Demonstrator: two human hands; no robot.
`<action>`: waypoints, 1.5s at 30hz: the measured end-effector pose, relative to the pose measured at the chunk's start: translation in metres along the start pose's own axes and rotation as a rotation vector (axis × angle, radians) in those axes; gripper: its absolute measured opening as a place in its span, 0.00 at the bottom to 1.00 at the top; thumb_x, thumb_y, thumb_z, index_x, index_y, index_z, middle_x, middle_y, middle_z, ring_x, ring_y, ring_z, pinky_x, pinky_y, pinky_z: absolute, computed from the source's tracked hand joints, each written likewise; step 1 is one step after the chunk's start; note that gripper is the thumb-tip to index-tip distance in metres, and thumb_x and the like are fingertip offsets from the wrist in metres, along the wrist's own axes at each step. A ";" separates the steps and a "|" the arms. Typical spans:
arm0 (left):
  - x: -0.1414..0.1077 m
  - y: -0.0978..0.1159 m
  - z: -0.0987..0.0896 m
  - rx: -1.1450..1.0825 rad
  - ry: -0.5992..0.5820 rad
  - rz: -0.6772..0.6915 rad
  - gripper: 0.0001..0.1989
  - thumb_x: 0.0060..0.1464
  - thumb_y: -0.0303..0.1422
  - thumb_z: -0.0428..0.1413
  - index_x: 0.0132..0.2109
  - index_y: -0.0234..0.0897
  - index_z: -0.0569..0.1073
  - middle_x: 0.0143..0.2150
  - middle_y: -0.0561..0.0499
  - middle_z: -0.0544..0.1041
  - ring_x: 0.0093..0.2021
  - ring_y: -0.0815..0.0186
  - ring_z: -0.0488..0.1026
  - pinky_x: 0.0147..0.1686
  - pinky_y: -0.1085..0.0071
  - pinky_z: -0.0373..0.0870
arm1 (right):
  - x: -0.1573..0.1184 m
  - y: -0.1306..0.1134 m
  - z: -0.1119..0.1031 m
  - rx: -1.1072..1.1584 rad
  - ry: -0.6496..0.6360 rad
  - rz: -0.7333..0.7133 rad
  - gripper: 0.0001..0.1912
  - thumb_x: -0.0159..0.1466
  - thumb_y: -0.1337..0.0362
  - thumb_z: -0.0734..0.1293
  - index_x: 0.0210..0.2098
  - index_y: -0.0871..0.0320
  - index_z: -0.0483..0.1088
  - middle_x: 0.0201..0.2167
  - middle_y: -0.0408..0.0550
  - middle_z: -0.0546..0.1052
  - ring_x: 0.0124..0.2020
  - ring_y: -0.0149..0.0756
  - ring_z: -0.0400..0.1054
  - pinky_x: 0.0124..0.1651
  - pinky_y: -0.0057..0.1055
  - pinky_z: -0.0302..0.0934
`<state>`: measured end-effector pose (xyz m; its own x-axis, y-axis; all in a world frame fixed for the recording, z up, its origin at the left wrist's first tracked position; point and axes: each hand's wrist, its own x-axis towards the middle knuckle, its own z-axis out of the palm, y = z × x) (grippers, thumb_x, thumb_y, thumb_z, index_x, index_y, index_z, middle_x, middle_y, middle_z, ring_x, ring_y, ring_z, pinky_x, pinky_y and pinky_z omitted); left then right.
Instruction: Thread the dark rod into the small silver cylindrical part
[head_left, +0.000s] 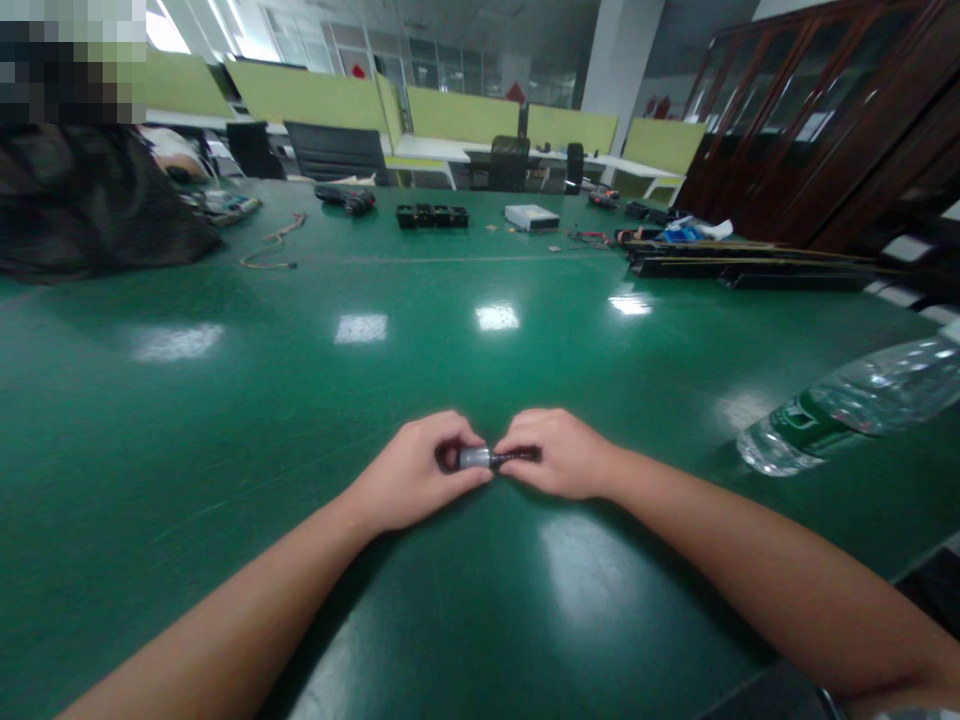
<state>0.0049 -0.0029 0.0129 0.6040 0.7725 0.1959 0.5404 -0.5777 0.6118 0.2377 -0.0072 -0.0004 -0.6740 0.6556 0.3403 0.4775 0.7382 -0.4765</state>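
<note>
Low over the green table [262, 430], my left hand [416, 472] curls round a small silver-and-black cylindrical piece [475, 458]. Its thumb and fingertips pinch the silver body from both sides. My right hand [564, 453] meets it from the right, thumb and fingers closed on the dark, narrower end of the same piece. Fingers cover much of this end, and the exact kind of the piece is too small and blurred to tell. The two hands' fingertips almost touch at the middle.
To the right is a clear plastic bottle [832, 415] with a green label. Black strips [750, 268] lie at the back right. Farther back are a white box [532, 217], a black block [433, 216], dark tools [346, 199] and a cable [274, 240]. A person in dark clothing [97, 205] is at the left.
</note>
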 end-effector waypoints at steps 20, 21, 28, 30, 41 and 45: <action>0.000 0.000 0.000 0.013 0.003 0.008 0.12 0.54 0.41 0.61 0.38 0.37 0.75 0.33 0.52 0.74 0.32 0.66 0.70 0.33 0.71 0.65 | -0.003 0.003 -0.007 -0.017 -0.010 -0.033 0.07 0.62 0.67 0.69 0.40 0.60 0.78 0.33 0.49 0.79 0.35 0.35 0.71 0.41 0.30 0.64; 0.000 0.000 0.000 0.012 0.002 0.008 0.12 0.54 0.41 0.61 0.38 0.37 0.75 0.33 0.52 0.74 0.32 0.66 0.70 0.33 0.71 0.65 | -0.004 0.003 -0.007 -0.018 -0.012 -0.031 0.07 0.62 0.67 0.69 0.40 0.60 0.78 0.33 0.49 0.79 0.35 0.35 0.71 0.41 0.30 0.64; 0.000 0.000 -0.001 -0.007 -0.002 0.012 0.11 0.54 0.40 0.62 0.38 0.37 0.75 0.33 0.52 0.74 0.32 0.66 0.70 0.33 0.71 0.65 | -0.005 0.003 -0.010 -0.009 -0.020 -0.014 0.07 0.61 0.67 0.69 0.38 0.59 0.78 0.32 0.49 0.79 0.34 0.35 0.71 0.40 0.30 0.63; 0.000 -0.001 -0.001 -0.008 -0.007 0.014 0.10 0.54 0.39 0.62 0.38 0.37 0.75 0.33 0.52 0.74 0.33 0.66 0.71 0.33 0.71 0.65 | -0.005 0.003 -0.011 -0.008 -0.019 -0.010 0.07 0.60 0.68 0.69 0.38 0.59 0.78 0.32 0.48 0.78 0.34 0.34 0.70 0.40 0.29 0.63; 0.000 0.000 0.000 -0.012 -0.002 -0.004 0.11 0.54 0.40 0.63 0.38 0.37 0.76 0.32 0.53 0.73 0.31 0.67 0.70 0.32 0.71 0.65 | -0.012 0.023 -0.032 0.075 -0.143 0.160 0.05 0.55 0.70 0.71 0.32 0.61 0.77 0.27 0.44 0.76 0.27 0.28 0.67 0.32 0.25 0.61; 0.000 -0.001 0.000 -0.003 -0.003 -0.002 0.11 0.54 0.40 0.63 0.38 0.37 0.76 0.32 0.53 0.73 0.31 0.67 0.70 0.32 0.72 0.65 | -0.013 0.027 -0.037 0.099 -0.150 0.199 0.05 0.54 0.70 0.71 0.32 0.62 0.78 0.26 0.44 0.75 0.27 0.28 0.67 0.31 0.24 0.61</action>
<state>0.0041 -0.0024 0.0127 0.6046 0.7728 0.1929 0.5396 -0.5756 0.6145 0.2799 0.0106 0.0121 -0.6523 0.7497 0.1114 0.5563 0.5734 -0.6015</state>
